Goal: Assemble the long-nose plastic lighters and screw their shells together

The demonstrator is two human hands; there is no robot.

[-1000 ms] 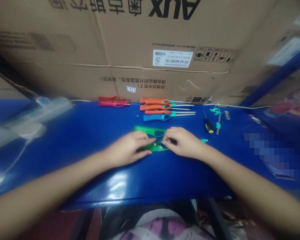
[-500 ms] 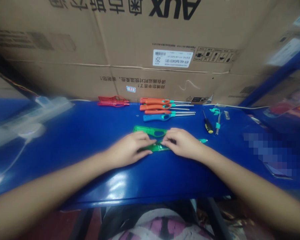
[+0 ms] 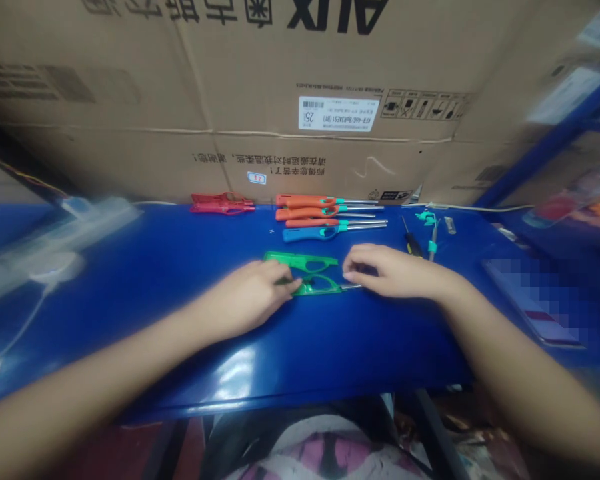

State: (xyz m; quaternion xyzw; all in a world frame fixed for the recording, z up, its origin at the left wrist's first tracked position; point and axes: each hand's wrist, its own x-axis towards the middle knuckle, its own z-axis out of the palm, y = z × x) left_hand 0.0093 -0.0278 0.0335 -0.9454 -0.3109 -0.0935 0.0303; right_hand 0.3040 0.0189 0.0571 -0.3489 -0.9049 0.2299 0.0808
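My left hand [image 3: 257,293] is closed on the left end of the lower green lighter casing half [image 3: 320,285], which lies on the blue table. The casing's inside is partly hidden by my fingers. A metal tube [image 3: 349,287] sticks out of its right end and runs under my right hand [image 3: 377,268]. That hand's fingers are curled in, over or beside the tube; what they pinch, if anything, is hidden. Just behind lies a second green casing half [image 3: 305,262], its left part near my left fingertips.
At the back lie orange lighters [image 3: 305,213], a blue lighter [image 3: 305,234] and red casing parts [image 3: 220,203]. A screwdriver [image 3: 411,244], a teal-trimmed metal piece [image 3: 433,245] and a phone [image 3: 540,300] are on the right. A power strip [image 3: 90,230] sits left; a cardboard box [image 3: 260,87] stands behind.
My right hand has drawn back to the right from the middle of the lower green casing, uncovering its loop end and part of the tube. My left hand stays at the casing's left end.
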